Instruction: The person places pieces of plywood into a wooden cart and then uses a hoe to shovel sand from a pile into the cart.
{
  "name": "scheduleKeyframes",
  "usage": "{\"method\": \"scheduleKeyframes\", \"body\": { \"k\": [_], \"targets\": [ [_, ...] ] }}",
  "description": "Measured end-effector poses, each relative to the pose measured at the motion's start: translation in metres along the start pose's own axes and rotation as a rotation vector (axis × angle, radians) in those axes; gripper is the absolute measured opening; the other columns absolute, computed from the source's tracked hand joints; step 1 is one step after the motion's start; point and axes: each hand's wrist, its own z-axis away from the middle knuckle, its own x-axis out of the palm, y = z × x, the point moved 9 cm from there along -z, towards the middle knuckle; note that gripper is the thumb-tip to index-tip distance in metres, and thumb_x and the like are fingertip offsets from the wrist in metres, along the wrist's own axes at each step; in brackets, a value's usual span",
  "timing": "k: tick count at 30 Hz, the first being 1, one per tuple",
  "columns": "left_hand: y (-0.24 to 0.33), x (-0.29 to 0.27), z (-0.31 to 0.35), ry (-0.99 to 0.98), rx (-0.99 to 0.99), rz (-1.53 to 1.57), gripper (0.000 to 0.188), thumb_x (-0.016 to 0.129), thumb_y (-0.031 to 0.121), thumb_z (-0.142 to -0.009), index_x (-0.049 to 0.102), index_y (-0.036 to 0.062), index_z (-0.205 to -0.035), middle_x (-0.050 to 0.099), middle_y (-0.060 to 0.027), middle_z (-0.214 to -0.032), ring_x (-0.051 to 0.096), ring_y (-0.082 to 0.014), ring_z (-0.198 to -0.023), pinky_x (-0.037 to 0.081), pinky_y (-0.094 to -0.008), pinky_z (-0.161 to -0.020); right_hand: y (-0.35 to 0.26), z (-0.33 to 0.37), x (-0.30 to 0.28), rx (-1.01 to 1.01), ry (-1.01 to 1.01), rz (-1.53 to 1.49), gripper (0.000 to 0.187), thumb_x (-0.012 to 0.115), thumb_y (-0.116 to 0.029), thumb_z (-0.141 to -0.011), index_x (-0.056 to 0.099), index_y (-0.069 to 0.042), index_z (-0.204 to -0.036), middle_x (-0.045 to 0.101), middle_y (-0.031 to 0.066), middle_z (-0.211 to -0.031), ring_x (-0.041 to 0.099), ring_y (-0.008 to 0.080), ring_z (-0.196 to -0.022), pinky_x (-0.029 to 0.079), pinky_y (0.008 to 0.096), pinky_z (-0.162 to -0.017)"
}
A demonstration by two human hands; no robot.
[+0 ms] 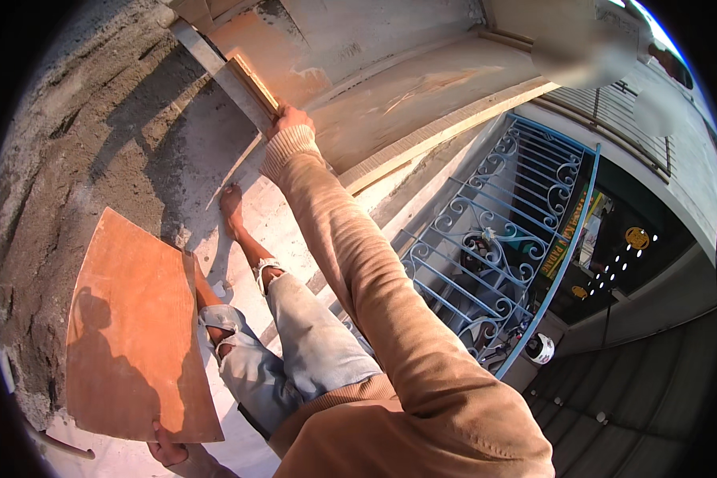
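At the lower left, my left hand (167, 451) is closed on the lower edge of a reddish-brown plywood sheet (135, 350). Its thumb lies over the face, and a person's shadow falls across the sheet. My right arm, in a tan sleeve with a ribbed cuff, stretches far forward. At its end my right hand (288, 119) is closed around the near end of a narrow wooden board (253, 83). That board lies along a grey straight-edged strip (207, 57), beside a panel smeared with orange-brown (267, 56). Some of the right fingers are hidden behind the hand.
Rough grey mortar (80, 135) covers the left side. My bare feet (231, 209) stand on a pale surface. A wooden beam (454, 127) edges the panels ahead. To the right is a blue scrollwork railing (494, 239), with a white bucket (540, 348) and a dark sign beyond.
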Motion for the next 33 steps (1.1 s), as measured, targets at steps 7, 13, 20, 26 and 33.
{"method": "scheduleKeyframes", "body": {
  "k": [7,13,20,26,33],
  "targets": [
    [0.021,0.025,0.014,-0.030,0.063,-0.107,0.034,0.059,0.014,-0.093,0.055,0.0002,-0.124,0.052,-0.0181,-0.118,0.056,-0.0270,-0.107,0.051,-0.0363,-0.084,0.029,-0.030,-0.025,0.027,0.072,-0.079,0.032,0.062,-0.038,-0.086,0.066,-0.024,-0.114,0.070,0.0158,-0.101,0.065,0.0375,-0.099,0.052,0.0453,-0.085],
    [0.023,0.036,0.015,-0.074,0.370,-0.611,0.037,0.059,0.019,-0.092,0.057,-0.0062,-0.119,0.058,-0.0174,-0.116,0.058,-0.0229,-0.101,0.049,-0.0358,-0.084,0.040,-0.067,-0.017,-0.073,-0.041,-0.081,0.046,0.079,-0.033,-0.073,0.069,0.001,-0.103,0.072,0.0136,-0.088,0.069,0.0219,-0.082,0.052,0.0350,-0.073],
    [0.002,0.038,0.009,-0.004,0.013,-0.023,0.033,0.060,0.018,-0.090,0.062,-0.0080,-0.110,0.065,-0.0120,-0.105,0.059,-0.0171,-0.095,0.045,-0.0309,-0.085,0.017,-0.065,-0.014,-0.170,0.040,0.006,0.035,0.066,-0.028,-0.080,0.069,0.004,-0.096,0.069,0.0138,-0.074,0.066,0.0194,-0.070,0.050,0.0344,-0.064],
    [0.004,0.025,0.007,-0.025,0.004,-0.030,0.036,0.059,0.015,-0.088,0.059,-0.0082,-0.116,0.064,-0.0124,-0.110,0.059,-0.0193,-0.099,0.045,-0.0322,-0.089,-0.002,-0.046,0.004,-0.104,-0.032,-0.092,0.029,0.063,-0.022,-0.079,0.070,0.002,-0.094,0.069,0.0162,-0.076,0.068,0.0241,-0.074,0.051,0.0354,-0.067],
    [0.011,0.007,0.013,0.036,0.017,0.121,0.035,0.059,0.014,-0.089,0.059,-0.0074,-0.117,0.063,-0.0126,-0.111,0.059,-0.0195,-0.100,0.046,-0.0327,-0.088,-0.092,0.051,0.022,-0.083,-0.023,-0.004,0.030,0.061,-0.023,-0.081,0.069,0.000,-0.098,0.070,0.0198,-0.083,0.070,0.0335,-0.082,0.053,0.0387,-0.071]
  ]
}}
